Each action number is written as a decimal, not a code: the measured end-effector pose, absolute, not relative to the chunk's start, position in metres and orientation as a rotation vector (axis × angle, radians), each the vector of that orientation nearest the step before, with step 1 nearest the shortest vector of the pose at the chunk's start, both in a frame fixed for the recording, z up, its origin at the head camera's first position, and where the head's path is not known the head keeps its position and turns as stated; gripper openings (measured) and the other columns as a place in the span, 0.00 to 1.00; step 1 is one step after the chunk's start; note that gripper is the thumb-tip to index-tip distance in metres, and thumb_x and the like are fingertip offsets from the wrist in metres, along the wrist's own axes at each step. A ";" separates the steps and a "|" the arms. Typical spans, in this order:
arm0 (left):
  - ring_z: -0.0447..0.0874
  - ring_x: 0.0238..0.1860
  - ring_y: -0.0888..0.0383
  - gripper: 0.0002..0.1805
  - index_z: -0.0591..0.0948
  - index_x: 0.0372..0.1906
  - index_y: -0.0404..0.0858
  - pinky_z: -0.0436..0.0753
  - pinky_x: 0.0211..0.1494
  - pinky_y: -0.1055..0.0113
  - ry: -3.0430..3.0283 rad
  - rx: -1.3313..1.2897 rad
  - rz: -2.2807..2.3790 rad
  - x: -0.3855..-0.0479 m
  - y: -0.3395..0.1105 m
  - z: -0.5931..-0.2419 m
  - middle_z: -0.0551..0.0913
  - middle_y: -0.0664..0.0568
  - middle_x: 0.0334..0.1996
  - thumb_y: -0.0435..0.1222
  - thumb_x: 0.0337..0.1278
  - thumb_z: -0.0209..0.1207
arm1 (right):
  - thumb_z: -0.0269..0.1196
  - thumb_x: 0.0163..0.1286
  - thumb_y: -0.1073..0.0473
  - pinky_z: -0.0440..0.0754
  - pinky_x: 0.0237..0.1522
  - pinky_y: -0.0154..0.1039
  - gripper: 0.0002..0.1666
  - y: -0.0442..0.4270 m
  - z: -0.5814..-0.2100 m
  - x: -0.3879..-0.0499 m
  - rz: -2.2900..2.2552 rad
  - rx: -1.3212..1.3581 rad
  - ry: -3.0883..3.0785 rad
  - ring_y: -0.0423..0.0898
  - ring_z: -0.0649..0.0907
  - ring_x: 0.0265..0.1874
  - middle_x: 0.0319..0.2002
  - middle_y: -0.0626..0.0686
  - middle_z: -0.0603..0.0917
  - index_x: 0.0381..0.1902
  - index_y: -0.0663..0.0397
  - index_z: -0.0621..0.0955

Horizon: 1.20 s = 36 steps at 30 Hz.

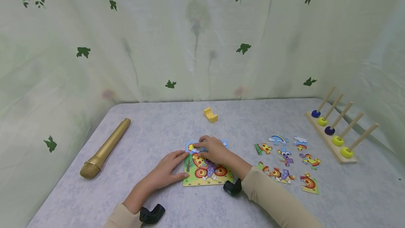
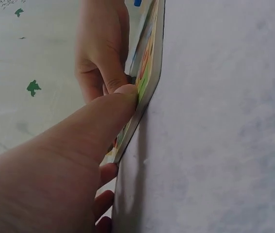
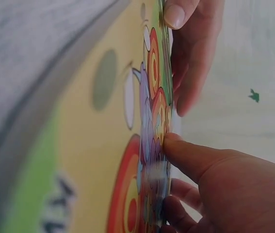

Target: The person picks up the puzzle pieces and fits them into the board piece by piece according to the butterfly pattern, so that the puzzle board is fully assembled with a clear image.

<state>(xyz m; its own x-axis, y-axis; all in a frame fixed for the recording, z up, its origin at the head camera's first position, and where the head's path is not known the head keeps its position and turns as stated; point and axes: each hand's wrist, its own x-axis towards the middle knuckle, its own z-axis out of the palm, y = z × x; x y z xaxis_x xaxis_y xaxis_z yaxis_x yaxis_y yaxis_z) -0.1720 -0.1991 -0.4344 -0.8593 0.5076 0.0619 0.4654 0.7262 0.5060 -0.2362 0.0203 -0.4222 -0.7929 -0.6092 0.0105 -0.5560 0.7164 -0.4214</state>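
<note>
A square picture puzzle board [image 1: 207,182] lies on the table, printed with a cartoon figure and red-orange rings. My left hand [image 1: 167,170] rests along its left edge, the thumb [image 2: 122,97] pressing the rim and the other fingers extended alongside. Over the upper left of the board my right hand [image 1: 213,149] bends down, thumb and fingers pinching what looks like a puzzle piece [image 1: 191,147] with a sun on it. The hand partly hides this piece. Close to the board surface, the right thumb [image 3: 190,155] and curled fingers show in the right wrist view.
Several loose puzzle pieces [image 1: 285,157] lie right of the board. A wooden peg stand [image 1: 332,141] with blue and yellow rings stands at the far right. A yellow block [image 1: 210,115] sits behind the board; a gold microphone [image 1: 105,149] lies at left.
</note>
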 end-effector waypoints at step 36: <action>0.56 0.61 0.47 0.40 0.66 0.64 0.47 0.58 0.59 0.48 2.886 0.772 0.764 -0.180 -0.196 -0.438 0.63 0.48 0.59 0.60 0.45 0.58 | 0.64 0.57 0.49 0.64 0.52 0.60 0.37 0.191 -0.364 -0.224 -1.331 -0.739 2.900 0.56 0.66 0.57 0.60 0.56 0.68 0.62 0.52 0.66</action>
